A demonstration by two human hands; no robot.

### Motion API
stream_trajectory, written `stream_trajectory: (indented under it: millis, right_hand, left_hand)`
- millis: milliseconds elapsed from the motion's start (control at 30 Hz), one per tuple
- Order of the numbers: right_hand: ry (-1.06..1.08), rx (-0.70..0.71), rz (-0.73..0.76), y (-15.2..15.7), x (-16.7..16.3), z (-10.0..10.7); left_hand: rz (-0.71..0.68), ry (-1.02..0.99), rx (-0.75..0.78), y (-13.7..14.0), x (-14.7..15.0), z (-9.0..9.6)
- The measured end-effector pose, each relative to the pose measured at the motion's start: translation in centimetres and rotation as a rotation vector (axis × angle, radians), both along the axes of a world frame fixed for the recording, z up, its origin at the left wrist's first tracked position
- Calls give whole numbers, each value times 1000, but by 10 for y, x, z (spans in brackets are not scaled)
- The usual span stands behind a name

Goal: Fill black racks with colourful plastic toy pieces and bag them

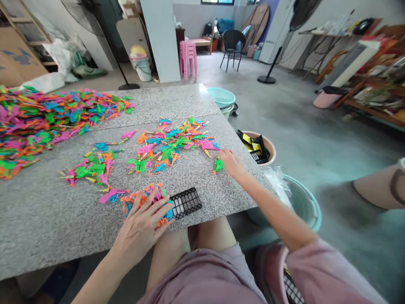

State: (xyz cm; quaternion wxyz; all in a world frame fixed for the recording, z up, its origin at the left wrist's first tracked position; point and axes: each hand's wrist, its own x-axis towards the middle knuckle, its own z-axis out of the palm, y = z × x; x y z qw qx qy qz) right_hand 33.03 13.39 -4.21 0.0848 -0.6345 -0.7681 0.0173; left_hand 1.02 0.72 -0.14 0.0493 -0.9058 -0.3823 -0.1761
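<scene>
My left hand lies with fingers spread over a packed row of small plastic toy guns in orange, pink and blue. Sticking out to the right of them is a black plastic grid tray, its right part bare. At the right end of a loose heap of toy guns, my right hand has its fingers drawn together and pointing down; what they hold, if anything, is hidden. A green toy gun lies just below those fingertips. Another small cluster of toy guns rests farther left.
A large mound of toy guns covers the far left of the speckled stone table. Along the table's right edge stand a teal basin, a tub with black trays and a green tub. Behind are pink stools.
</scene>
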Motion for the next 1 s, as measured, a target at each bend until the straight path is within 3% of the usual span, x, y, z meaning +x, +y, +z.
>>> stream_trajectory:
  millis: [100, 200, 267, 367, 467, 533, 667, 800, 1000]
  right_hand:
    - [-222, -113, 274, 43, 34, -2]
    - [-210, -148, 448, 55, 36, -11]
    - [-46, -119, 461, 44, 25, -18]
    - [415, -138, 368, 5, -13, -32]
    - [890, -329, 280, -39, -75, -46]
    - [1015, -394, 291, -55, -114, -52]
    - [860, -322, 393, -55, -149, -53]
    - [702, -285, 449, -44, -142, -45]
    - [684, -307, 523, -40, -136, -31]
  left_hand:
    - [-6, 32, -14, 1, -3, 4]
    - [-25, 66, -58, 0, -7, 9]
    - [-26, 61, -86, -1, -9, 11]
    - [-4, 32, -122, -1, -8, 13]
    - [-9, 20, -125, -1, -6, 13]
    - [-11, 28, -115, -1, -5, 14]
    - [-22, 68, -105, 0, -6, 13]
    - [-27, 61, -75, -1, -7, 10]
    - [-42, 59, -72, 1, -7, 12]
